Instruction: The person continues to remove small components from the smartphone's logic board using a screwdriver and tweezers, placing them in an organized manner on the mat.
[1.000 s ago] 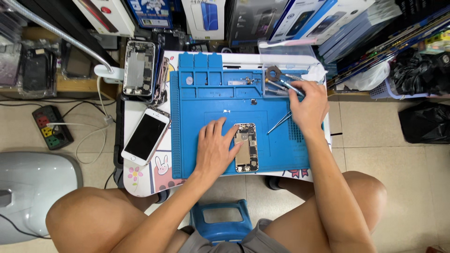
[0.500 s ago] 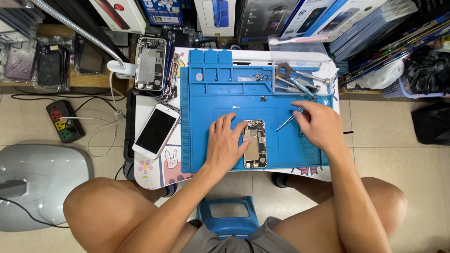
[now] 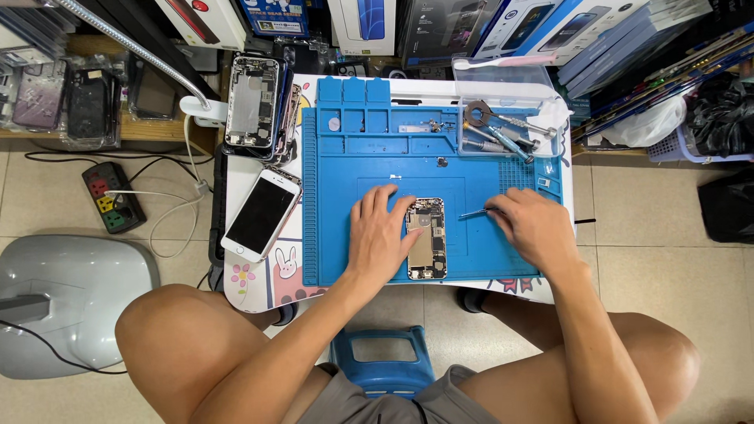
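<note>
Item: opened phone [image 3: 426, 239], centre frame on our blue mat [image 3: 487, 169], long axis vertical. Our left hand [image 3: 379, 233] lies spread, touching its left edge. Our right hand [image 3: 525, 230] pinches tweezers [image 3: 477, 213], tip pointing left toward the phone's upper right.

Bare blue mat [image 3: 377, 169] above; clear tool tray [image 3: 503, 126] blocks upper right.

An opened phone [image 3: 426, 238] lies on the work mat [image 3: 377, 169], between the left hand [image 3: 379, 233] (touching it) and the right hand [image 3: 528, 228]. A whole phone [image 3: 261, 213] lies left of the mat; a tool tray [image 3: 506, 129] sits behind.
</note>
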